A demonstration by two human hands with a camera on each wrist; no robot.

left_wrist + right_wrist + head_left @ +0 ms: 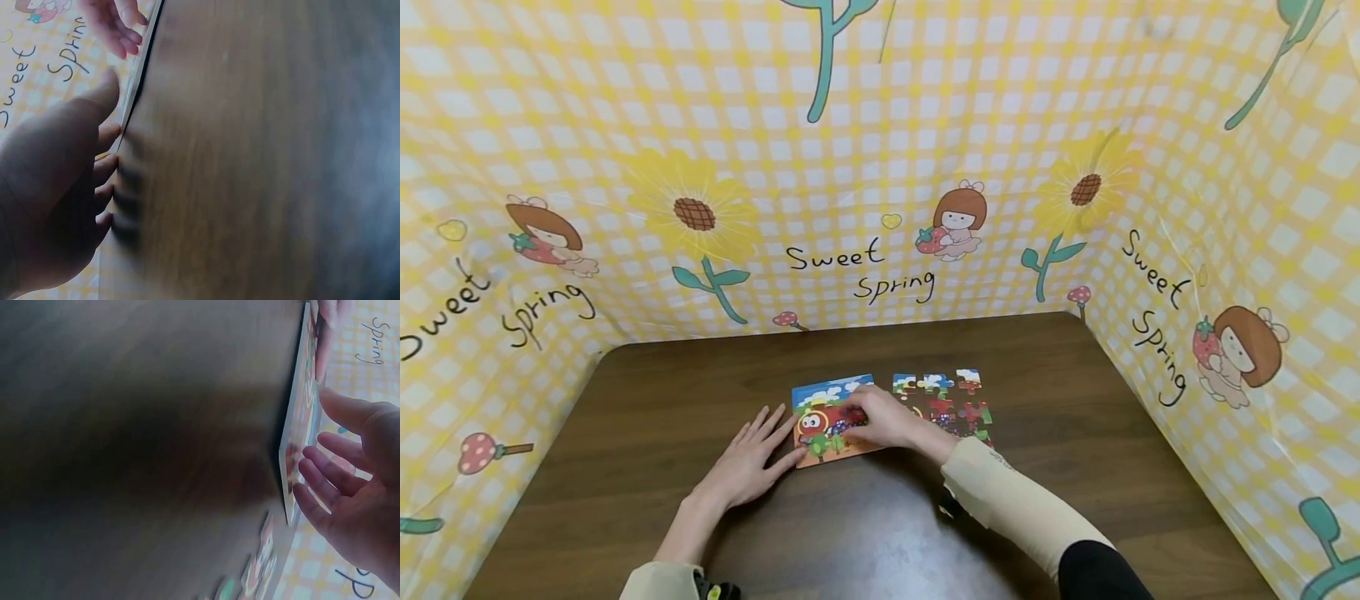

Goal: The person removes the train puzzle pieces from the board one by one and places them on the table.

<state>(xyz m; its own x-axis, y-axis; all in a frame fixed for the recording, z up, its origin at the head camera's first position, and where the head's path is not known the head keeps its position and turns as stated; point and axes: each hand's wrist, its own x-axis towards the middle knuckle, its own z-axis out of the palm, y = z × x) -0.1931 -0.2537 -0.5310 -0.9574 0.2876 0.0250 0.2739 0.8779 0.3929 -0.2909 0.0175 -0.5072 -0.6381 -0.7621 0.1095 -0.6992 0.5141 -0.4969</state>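
A picture puzzle board [814,423] lies flat on the table, showing a round-eyed red character, blue sky and an orange ground. My left hand [747,463] rests at its left side, fingers spread, with thumb and fingertips right at the edge. Over the board's right part is my right hand [880,417], which covers some of the picture. In the right wrist view its slightly bent fingers [331,475] reach onto the board's surface, with no piece showing between them. Loose jigsaw pieces [973,414] lie in rough rows to the right, partly behind the right wrist.
The dark wooden table [685,383] has yellow checked cloth [850,183] hanging along its back and sides. The cloth is printed with flowers, figures and lettering. The right forearm [1022,500] crosses the table's front right part.
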